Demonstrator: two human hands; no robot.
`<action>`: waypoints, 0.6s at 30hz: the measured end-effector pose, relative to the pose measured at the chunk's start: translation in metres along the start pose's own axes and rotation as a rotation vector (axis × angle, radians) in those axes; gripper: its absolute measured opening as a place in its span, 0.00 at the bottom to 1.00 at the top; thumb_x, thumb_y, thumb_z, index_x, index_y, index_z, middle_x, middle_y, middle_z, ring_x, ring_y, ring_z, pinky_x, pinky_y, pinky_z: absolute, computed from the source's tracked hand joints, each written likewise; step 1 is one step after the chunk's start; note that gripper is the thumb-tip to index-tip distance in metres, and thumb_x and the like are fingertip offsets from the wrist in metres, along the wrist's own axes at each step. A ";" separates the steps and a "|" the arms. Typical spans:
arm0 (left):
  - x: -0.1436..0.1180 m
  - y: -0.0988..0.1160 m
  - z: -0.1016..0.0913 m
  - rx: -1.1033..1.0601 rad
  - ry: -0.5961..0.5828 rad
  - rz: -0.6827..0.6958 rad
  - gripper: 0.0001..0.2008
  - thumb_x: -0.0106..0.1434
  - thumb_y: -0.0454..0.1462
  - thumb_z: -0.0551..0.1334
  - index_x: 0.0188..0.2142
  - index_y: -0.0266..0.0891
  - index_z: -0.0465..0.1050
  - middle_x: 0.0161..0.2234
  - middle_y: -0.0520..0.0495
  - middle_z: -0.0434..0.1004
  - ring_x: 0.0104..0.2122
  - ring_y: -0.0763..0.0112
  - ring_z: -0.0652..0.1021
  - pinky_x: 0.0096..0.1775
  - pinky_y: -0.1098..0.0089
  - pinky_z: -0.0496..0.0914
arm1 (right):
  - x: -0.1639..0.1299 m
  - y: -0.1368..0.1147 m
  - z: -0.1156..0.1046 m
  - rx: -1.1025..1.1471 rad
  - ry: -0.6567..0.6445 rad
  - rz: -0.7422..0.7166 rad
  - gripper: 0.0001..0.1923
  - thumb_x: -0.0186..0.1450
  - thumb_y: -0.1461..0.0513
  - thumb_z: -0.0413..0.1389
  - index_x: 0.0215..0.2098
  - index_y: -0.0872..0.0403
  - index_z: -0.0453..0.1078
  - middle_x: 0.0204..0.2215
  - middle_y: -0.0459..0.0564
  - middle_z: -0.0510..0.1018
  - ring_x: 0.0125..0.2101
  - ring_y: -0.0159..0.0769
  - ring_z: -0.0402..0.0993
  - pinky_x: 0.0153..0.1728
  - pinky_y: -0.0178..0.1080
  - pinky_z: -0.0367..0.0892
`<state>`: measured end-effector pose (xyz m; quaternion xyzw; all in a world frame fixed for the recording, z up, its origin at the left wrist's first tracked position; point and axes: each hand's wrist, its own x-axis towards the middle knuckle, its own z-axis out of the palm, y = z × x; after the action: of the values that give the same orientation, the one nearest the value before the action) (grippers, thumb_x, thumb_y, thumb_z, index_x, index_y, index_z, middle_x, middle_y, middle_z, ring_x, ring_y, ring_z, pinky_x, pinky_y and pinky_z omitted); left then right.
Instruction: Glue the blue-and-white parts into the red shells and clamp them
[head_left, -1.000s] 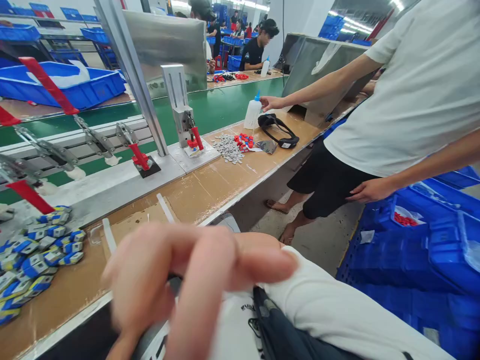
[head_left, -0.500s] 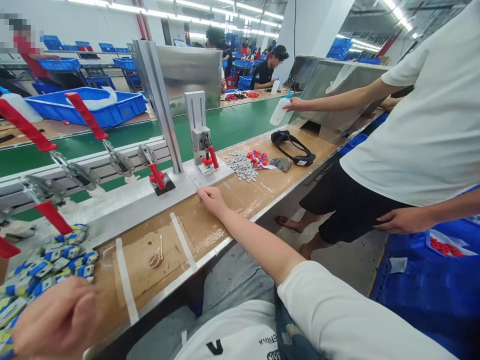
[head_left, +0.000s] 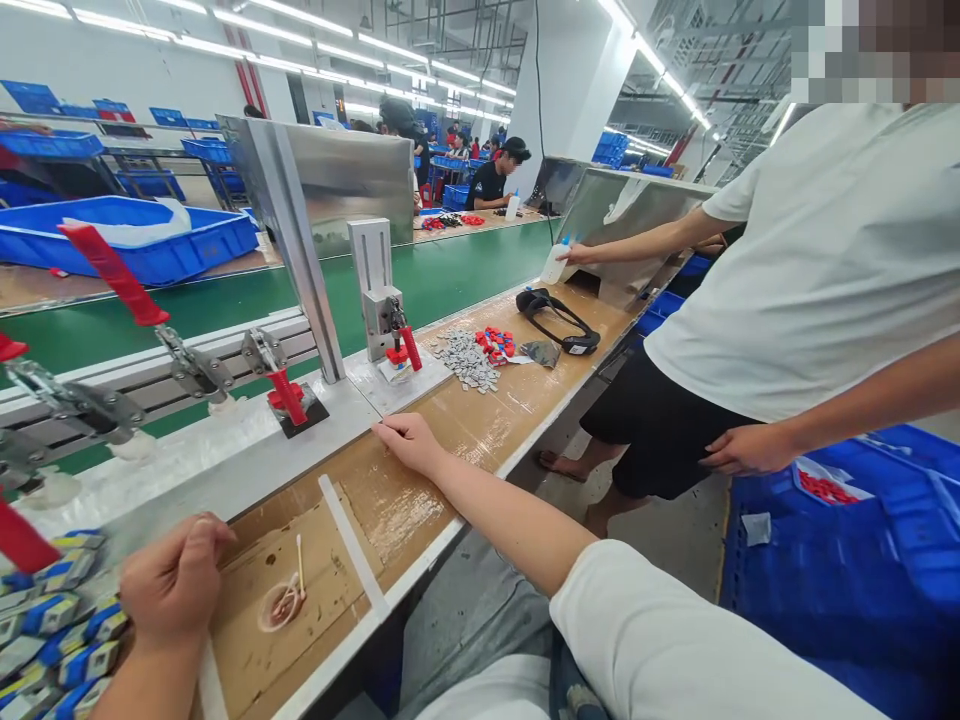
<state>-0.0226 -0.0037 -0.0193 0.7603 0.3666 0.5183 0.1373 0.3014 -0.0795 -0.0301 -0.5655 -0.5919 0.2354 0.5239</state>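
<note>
My left hand (head_left: 176, 580) is curled loosely at the edge of the blue parts (head_left: 56, 620), nothing gripped yet. Right hand (head_left: 409, 440) lies flat and empty on the bench (head_left: 480, 420). Looks like picking-up time, so next I'd pinch one part.

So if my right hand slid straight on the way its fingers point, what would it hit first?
Your right hand lies flat on the bench, fingers pointing left along the metal plate's edge. It would probably meet that raised edge first; depth is unclear.

Left hand (head_left: 176, 580) loosely fisted; right hand (head_left: 409, 440) flat, arm extended.
</note>
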 end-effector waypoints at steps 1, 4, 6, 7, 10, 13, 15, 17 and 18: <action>0.001 0.001 -0.001 -0.038 -0.020 -0.023 0.19 0.62 0.44 0.59 0.16 0.45 0.73 0.13 0.59 0.66 0.12 0.76 0.67 0.17 0.76 0.61 | 0.000 0.000 0.000 0.010 0.002 0.006 0.32 0.72 0.41 0.50 0.19 0.52 0.61 0.19 0.43 0.65 0.25 0.31 0.64 0.33 0.36 0.58; 0.008 0.007 -0.001 -0.086 -0.093 -0.079 0.20 0.61 0.44 0.59 0.13 0.44 0.71 0.13 0.59 0.65 0.11 0.75 0.66 0.17 0.75 0.60 | 0.000 0.001 0.001 0.059 0.025 0.035 0.32 0.71 0.41 0.51 0.18 0.52 0.63 0.18 0.43 0.65 0.24 0.32 0.63 0.32 0.36 0.59; 0.012 0.010 0.000 -0.094 -0.146 -0.101 0.21 0.62 0.45 0.59 0.13 0.44 0.70 0.13 0.59 0.65 0.12 0.75 0.66 0.18 0.74 0.60 | 0.001 0.002 0.001 0.095 0.039 0.057 0.32 0.71 0.41 0.52 0.18 0.52 0.64 0.17 0.44 0.66 0.24 0.32 0.63 0.32 0.37 0.59; 0.013 0.010 0.000 -0.100 -0.162 -0.111 0.22 0.62 0.45 0.59 0.13 0.44 0.70 0.13 0.59 0.65 0.12 0.75 0.66 0.18 0.74 0.61 | 0.001 0.003 0.000 0.107 0.041 0.066 0.31 0.70 0.41 0.52 0.18 0.52 0.65 0.17 0.44 0.66 0.24 0.32 0.62 0.32 0.37 0.58; 0.013 0.009 0.002 -0.106 -0.178 -0.091 0.21 0.63 0.44 0.59 0.14 0.45 0.71 0.13 0.59 0.64 0.12 0.76 0.66 0.17 0.75 0.61 | 0.002 0.003 0.000 0.121 0.037 0.088 0.31 0.70 0.42 0.53 0.18 0.53 0.66 0.17 0.44 0.66 0.24 0.31 0.61 0.31 0.37 0.58; 0.011 0.005 -0.004 -0.091 -0.164 -0.016 0.20 0.63 0.42 0.59 0.15 0.45 0.71 0.14 0.61 0.67 0.12 0.75 0.69 0.17 0.76 0.63 | 0.003 0.003 0.003 0.127 0.031 0.094 0.30 0.69 0.42 0.54 0.18 0.53 0.66 0.17 0.43 0.64 0.24 0.31 0.61 0.31 0.36 0.58; 0.012 0.004 -0.009 -0.072 -0.145 0.020 0.20 0.63 0.42 0.58 0.15 0.46 0.71 0.15 0.62 0.70 0.13 0.74 0.71 0.17 0.75 0.65 | 0.004 0.004 0.007 0.133 0.029 0.094 0.30 0.69 0.42 0.55 0.18 0.53 0.65 0.17 0.43 0.63 0.24 0.31 0.61 0.32 0.36 0.58; 0.018 0.014 -0.006 -0.071 -0.150 0.045 0.21 0.64 0.43 0.58 0.14 0.46 0.70 0.15 0.62 0.70 0.14 0.73 0.72 0.18 0.75 0.65 | 0.004 0.006 0.006 0.132 0.035 0.093 0.30 0.69 0.43 0.55 0.18 0.53 0.66 0.17 0.43 0.64 0.24 0.31 0.62 0.31 0.36 0.58; 0.023 0.025 0.000 -0.079 -0.150 0.060 0.21 0.64 0.43 0.58 0.15 0.46 0.70 0.15 0.61 0.70 0.15 0.72 0.72 0.18 0.74 0.65 | 0.003 0.008 0.003 0.127 0.040 0.093 0.30 0.69 0.43 0.54 0.18 0.53 0.66 0.17 0.43 0.64 0.24 0.31 0.62 0.31 0.36 0.58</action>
<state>-0.0073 -0.0056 0.0110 0.8017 0.3116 0.4778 0.1785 0.3025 -0.0736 -0.0368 -0.5625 -0.5384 0.2852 0.5589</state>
